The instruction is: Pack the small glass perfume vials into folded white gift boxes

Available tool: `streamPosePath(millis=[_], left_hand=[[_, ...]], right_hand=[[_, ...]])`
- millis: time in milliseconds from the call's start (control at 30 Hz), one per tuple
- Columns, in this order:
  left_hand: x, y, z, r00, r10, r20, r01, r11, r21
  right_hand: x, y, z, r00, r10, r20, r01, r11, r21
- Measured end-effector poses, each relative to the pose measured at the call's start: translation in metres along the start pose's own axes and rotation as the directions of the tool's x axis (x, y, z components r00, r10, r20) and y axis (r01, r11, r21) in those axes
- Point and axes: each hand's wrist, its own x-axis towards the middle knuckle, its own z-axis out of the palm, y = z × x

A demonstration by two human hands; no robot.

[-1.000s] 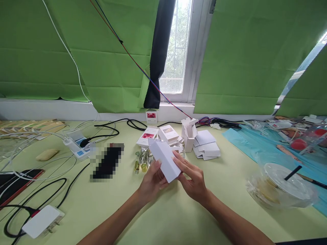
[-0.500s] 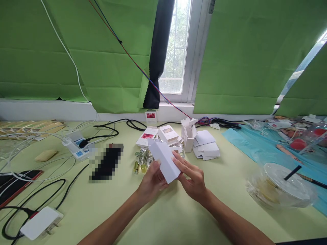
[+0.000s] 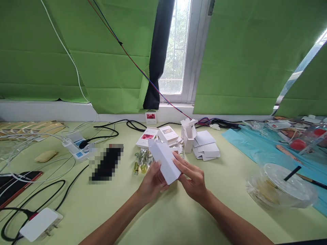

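A white cardboard box (image 3: 165, 161) is tilted in the air over the table, gripped from both sides. My left hand (image 3: 150, 182) closes on its left side, thumb along the edge. On the other side, my right hand (image 3: 192, 177) presses its fingers against the top and right faces. Behind the box lie small foil-wrapped pieces (image 3: 145, 157) and little yellow-green bottles (image 3: 136, 167), partly hidden by it. Printed cards (image 3: 147, 136) and a stack of printed boxes or cards (image 3: 168, 134) lie farther back. An open white box (image 3: 188, 137) stands beside flattened white boxes (image 3: 206, 146).
A lidded plastic cup in a clear bag (image 3: 281, 187) stands at right by a blue plastic sheet (image 3: 245, 141). Left are a power strip (image 3: 78, 148), tangled cables, a white adapter (image 3: 41, 224) and a phone (image 3: 19, 185). A small printed box (image 3: 151, 117) stands by the wall.
Almost nothing differs. The view has shifted very slightly, and both hands keep the white box in nearly the same pose.
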Motion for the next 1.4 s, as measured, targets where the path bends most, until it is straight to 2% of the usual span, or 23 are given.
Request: streamPosePath(millis=[433, 633, 833, 1067, 1300, 1400], left_hand=[[-0.0011, 0.0053, 0.0070, 0.997, 0.038, -0.068, -0.036, 0.999, 0.034], [0.0001, 0.0052, 0.0075, 0.996, 0.064, -0.061, -0.061, 0.997, 0.054], [0.0013, 0.0046, 0.0079, 0.997, 0.071, -0.005, -0.070, 0.993, 0.097], [0.0009, 0.0040, 0.0078, 0.997, 0.066, -0.039, -0.063, 0.995, 0.074], [0.0019, 0.0039, 0.0061, 0.998, 0.051, -0.036, -0.048, 0.994, 0.094], [0.0029, 0.0040, 0.0035, 0.999, 0.052, -0.002, -0.051, 0.993, 0.109]], right_hand=[[-0.0003, -0.0022, 0.0012, 0.998, 0.033, 0.044, -0.033, 0.999, -0.001], [-0.0017, -0.0024, 0.0019, 0.998, 0.045, 0.052, -0.044, 0.999, -0.025], [-0.0023, -0.0019, 0.0019, 0.999, 0.036, 0.024, -0.036, 0.999, -0.025], [-0.0036, 0.0001, 0.0025, 1.000, 0.028, 0.005, -0.028, 0.999, -0.016], [-0.0031, 0.0012, 0.0017, 1.000, 0.028, -0.001, -0.028, 1.000, -0.008], [-0.0019, 0.0002, 0.0013, 1.000, 0.022, -0.003, -0.022, 0.999, -0.024]])
